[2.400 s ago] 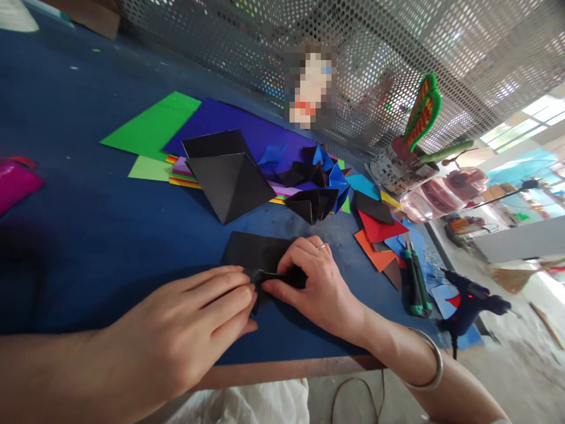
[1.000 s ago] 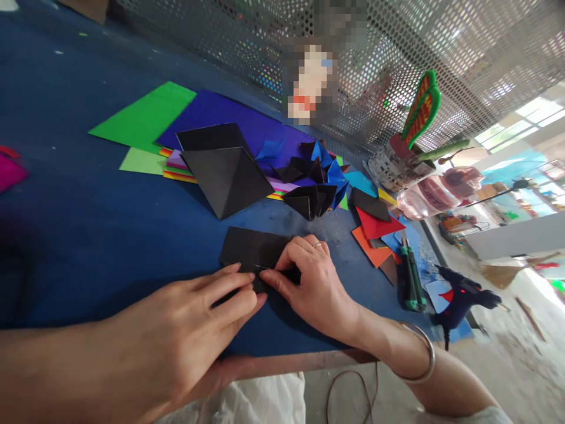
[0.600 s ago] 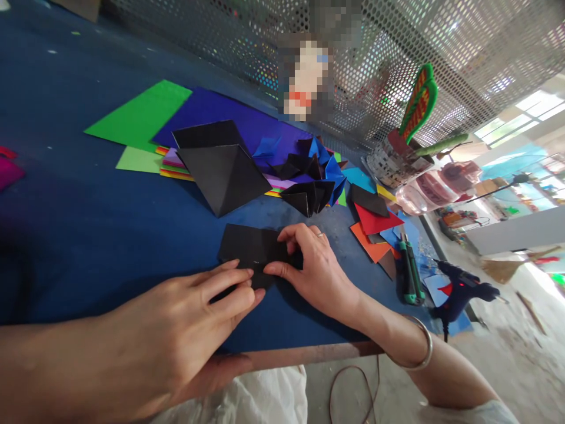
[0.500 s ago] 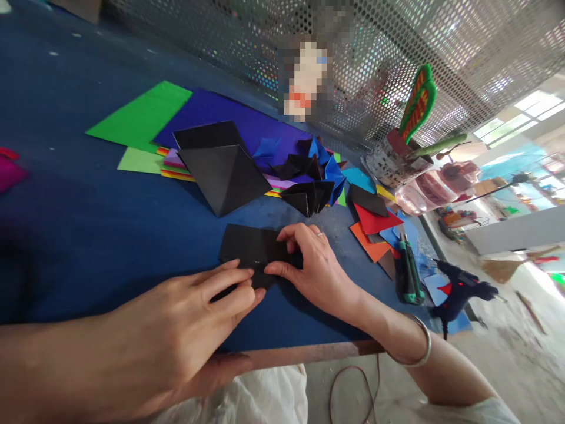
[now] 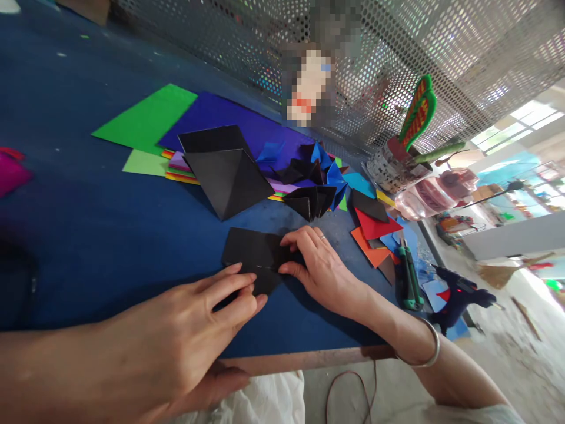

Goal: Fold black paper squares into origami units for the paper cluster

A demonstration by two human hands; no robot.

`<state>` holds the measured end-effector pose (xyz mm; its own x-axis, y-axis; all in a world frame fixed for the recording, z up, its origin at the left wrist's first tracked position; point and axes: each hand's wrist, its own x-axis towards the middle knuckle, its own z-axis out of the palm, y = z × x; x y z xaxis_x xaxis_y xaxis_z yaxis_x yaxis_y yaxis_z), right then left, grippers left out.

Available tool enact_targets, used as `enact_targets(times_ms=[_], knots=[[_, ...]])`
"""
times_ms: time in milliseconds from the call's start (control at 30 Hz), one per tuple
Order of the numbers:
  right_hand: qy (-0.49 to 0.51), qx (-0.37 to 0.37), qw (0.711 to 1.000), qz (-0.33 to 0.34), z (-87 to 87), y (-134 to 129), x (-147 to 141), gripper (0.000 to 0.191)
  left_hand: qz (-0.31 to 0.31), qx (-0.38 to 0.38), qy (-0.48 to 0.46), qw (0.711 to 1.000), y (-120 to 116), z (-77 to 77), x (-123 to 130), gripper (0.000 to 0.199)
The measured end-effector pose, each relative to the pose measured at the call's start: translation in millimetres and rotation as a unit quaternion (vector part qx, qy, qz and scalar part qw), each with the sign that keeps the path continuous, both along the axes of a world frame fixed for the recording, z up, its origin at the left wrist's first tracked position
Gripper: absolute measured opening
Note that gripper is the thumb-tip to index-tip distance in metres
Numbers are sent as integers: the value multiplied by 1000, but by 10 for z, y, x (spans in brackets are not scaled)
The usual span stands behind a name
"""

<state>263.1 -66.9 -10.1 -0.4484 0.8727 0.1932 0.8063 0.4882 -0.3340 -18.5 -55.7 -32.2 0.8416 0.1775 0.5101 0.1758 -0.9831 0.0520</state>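
A small piece of black paper (image 5: 249, 250) lies folded on the blue table near its front edge. My left hand (image 5: 189, 324) presses on its lower left part with the fingertips, fingers stretched out. My right hand (image 5: 322, 271) pinches the paper's right side between thumb and index finger. Just behind it stands a larger folded black paper (image 5: 225, 176), leaning on a stack of coloured sheets. Folded black paper pieces (image 5: 309, 202) and blue ones (image 5: 336, 182) sit to the right of that.
Green paper (image 5: 148, 118) and purple paper (image 5: 247, 115) lie at the back. To the right are red paper (image 5: 377, 227), a green cutter (image 5: 410, 280), a dark glue gun (image 5: 461, 294) and a pot (image 5: 392, 165). Perforated metal (image 5: 212, 35) rises behind.
My right thumb has slid a little to the right along the paper, away from my left fingertips. The whole view has shifted slightly.
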Motion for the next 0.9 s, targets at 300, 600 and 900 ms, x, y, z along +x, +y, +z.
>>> enact_targets(times_ms=[300,600,900], knots=[[61,109,992,22,-34,-78,-11,35,39,-48,-48,997,-126,-121,14,54],[17,168,968,187,-117,-268,-137,37,57,-16,-22,998,-133,-77,68,62],[28,168,966,193,-77,-279,-140,41,72,-50,24,996,-221,-31,7,56]])
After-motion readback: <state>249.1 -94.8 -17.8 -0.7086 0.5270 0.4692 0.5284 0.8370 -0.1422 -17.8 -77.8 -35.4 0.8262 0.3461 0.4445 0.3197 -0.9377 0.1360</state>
